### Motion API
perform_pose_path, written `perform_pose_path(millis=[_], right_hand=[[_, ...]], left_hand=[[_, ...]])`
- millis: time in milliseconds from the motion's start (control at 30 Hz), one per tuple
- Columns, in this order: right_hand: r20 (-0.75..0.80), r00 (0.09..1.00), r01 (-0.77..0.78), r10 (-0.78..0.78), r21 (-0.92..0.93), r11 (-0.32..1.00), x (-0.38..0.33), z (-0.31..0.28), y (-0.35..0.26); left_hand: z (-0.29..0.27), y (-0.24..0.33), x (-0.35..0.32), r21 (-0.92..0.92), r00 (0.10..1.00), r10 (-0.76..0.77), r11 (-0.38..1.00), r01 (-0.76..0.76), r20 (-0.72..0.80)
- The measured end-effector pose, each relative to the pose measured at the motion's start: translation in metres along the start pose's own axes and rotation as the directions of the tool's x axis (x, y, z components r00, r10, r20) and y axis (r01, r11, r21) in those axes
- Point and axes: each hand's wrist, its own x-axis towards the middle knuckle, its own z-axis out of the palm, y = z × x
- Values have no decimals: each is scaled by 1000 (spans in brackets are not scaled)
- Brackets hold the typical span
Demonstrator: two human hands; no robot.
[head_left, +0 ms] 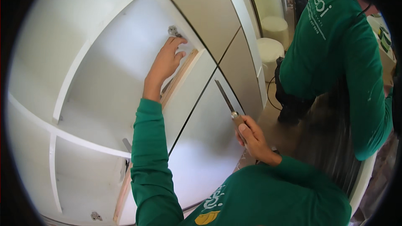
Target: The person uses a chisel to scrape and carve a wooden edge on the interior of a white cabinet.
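My right hand (256,139) grips the handle of a chisel-like tool (225,96) with a long, narrow dark blade. Its blade points up and left, in front of the pale cabinet front. My left hand (166,60) reaches into a white cabinet (113,54), fingers loosely bent and thumb apart, with nothing visible in it. The fingertips are just below a metal hinge (173,31) on the inner wall; whether they touch it I cannot tell. Beside that hand, a bare wooden edge strip (180,77) runs along the panel.
White dividers (71,136) split the cabinet into compartments, with another metal fitting (96,216) low in one. Beige door panels (240,65) stand ahead. To the right, a co-worker in a green shirt (322,46) leans over close by. Round cream stools (270,50) stand behind the panels.
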Motion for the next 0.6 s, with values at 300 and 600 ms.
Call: perform_pose_path(millis=[300,600], right_hand=[[-162,986,38,-50,-81,996,23,-59,-11],[-142,988,56,-58,-13,998,30,-17,-20]], left_hand=[[17,-26,13,82,991,-121,990,117,53],[-3,-21,-16,69,966,-250,965,254,-72]])
